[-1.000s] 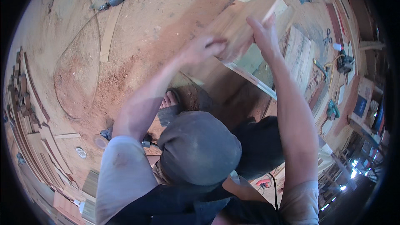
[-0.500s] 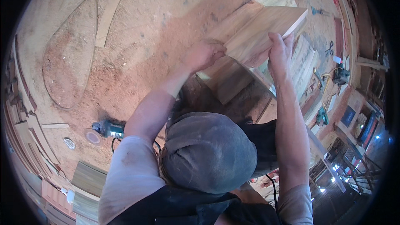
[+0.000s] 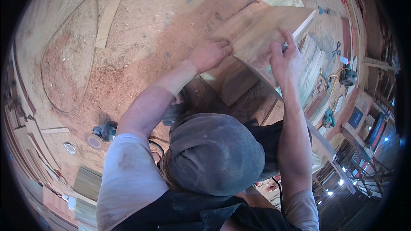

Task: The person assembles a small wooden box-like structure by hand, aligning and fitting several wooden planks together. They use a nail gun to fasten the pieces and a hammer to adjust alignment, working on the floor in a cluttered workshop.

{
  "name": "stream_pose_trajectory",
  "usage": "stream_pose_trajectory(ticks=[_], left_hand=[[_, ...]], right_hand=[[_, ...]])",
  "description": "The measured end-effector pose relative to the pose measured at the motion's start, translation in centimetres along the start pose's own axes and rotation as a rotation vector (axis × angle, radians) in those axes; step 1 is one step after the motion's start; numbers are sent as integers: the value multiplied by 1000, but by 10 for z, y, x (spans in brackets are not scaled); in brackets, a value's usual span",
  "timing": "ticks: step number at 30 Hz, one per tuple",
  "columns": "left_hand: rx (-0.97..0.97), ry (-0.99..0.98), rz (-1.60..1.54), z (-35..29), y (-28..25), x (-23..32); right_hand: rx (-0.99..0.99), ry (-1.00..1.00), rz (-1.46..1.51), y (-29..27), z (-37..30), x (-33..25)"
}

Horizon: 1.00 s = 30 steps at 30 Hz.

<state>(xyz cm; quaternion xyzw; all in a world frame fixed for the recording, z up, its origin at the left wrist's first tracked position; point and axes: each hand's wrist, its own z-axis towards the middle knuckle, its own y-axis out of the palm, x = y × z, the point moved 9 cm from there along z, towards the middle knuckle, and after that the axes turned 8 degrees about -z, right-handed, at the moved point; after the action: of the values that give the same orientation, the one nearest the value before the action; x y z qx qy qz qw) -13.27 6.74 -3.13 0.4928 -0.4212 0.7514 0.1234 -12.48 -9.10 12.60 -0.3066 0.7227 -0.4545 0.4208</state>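
A wide wooden board (image 3: 280, 19) with a pale cut edge slants across the upper middle. At its near left corner my left hand (image 3: 210, 55) is closed, its curled fingers gripping the wood. My right hand (image 3: 284, 62) is over the right part of the board, index finger and thumb stretched out and apart, the other fingers bent. Whether its fingertips touch the surface I cannot tell. Below the board, closer to me, is a darker wooden panel (image 3: 239, 83), partly in shadow.
Sawdust covers the ground. An angle grinder (image 3: 100, 134) lies left of my arm, near a long wood strip (image 3: 112, 15) and a looping cord (image 3: 43, 70). To the right are stacked planks (image 3: 312, 66), another power tool (image 3: 349, 77) and a green tool (image 3: 329, 119).
My right hand has let go of the board's right edge and shifted slightly left and down, its index finger now extended. My left hand stays at the corner.
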Motion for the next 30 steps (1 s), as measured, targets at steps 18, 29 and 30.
stream_pose_trajectory(ticks=[18, 29, 30], left_hand=[[67, 103, 85, -3, 7, -6], [38, 227, 102, 6, 11, -14], [32, 232, 101, 7, 11, -15]], right_hand=[[68, -27, 156, 5, -4, 12], [107, -83, 62, -1, -17, 1], [119, -86, 77, -1, -18, 0]])
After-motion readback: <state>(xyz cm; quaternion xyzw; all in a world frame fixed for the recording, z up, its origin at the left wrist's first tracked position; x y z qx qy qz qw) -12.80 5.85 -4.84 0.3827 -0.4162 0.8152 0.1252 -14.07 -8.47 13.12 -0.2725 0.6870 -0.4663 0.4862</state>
